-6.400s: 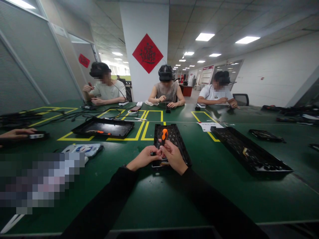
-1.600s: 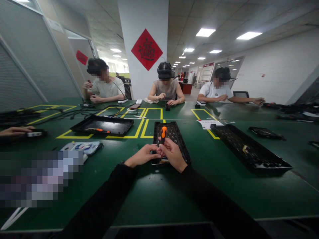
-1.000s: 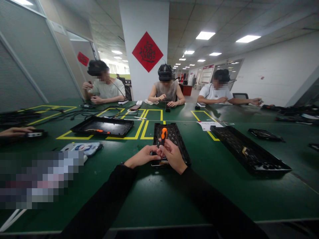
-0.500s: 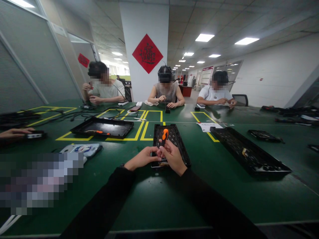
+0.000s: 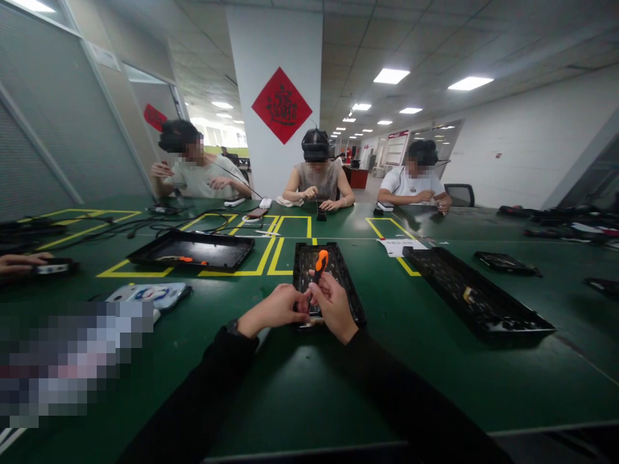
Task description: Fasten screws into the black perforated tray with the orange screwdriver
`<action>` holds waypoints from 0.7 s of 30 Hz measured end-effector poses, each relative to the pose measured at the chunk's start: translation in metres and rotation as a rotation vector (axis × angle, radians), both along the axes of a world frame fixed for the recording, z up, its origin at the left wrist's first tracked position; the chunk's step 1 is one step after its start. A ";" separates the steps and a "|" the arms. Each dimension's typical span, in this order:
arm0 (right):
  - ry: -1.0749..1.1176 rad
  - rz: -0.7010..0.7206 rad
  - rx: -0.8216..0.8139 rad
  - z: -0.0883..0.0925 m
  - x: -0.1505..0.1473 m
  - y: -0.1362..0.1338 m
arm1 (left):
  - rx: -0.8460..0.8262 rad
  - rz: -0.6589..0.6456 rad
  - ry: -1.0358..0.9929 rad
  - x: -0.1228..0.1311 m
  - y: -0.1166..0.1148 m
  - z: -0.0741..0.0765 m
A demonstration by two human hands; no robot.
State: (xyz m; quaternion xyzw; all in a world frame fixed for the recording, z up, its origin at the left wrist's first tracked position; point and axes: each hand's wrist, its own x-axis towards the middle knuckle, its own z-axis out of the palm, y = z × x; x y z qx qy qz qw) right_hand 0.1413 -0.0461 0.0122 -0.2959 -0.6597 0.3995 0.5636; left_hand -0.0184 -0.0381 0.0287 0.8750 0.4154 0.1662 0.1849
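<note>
An orange-and-black screwdriver (image 5: pixel 321 263) stands handle up in my right hand (image 5: pixel 336 309), whose fingers are closed round its lower part. My left hand (image 5: pixel 278 308) has its thumb and fingers pinched together by the lower end of the screwdriver, touching or nearly touching the right fingers. What the left fingers hold is too small and covered to make out. Below both hands lies a long black tray (image 5: pixel 355 293) holding many small pieces. Its near end is partly covered by my hands, and a pale object (image 5: pixel 314 322) shows there.
To the right lies another black tray (image 5: pixel 435 283) with small parts, and a white paper (image 5: pixel 399 247) by its far end. A wider black tray (image 5: pixel 227 248) with orange items sits at the left. A phone (image 5: pixel 159 293) lies nearer. A co-worker's hand (image 5: pixel 22 263) is at far left; several people sit opposite.
My view has shifted slightly, so the table appears a little farther left. My hands keep nearly the same grip, with the screwdriver leaning slightly more to the right.
</note>
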 end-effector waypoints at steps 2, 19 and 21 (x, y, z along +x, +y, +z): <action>0.017 -0.023 -0.004 0.000 0.000 -0.001 | 0.010 0.026 0.027 0.003 0.001 0.000; 0.033 -0.065 0.007 0.003 0.002 -0.002 | 0.010 0.118 0.200 0.015 0.005 0.011; 0.032 -0.064 0.009 0.004 0.002 -0.003 | -0.025 0.124 0.190 0.013 0.005 0.011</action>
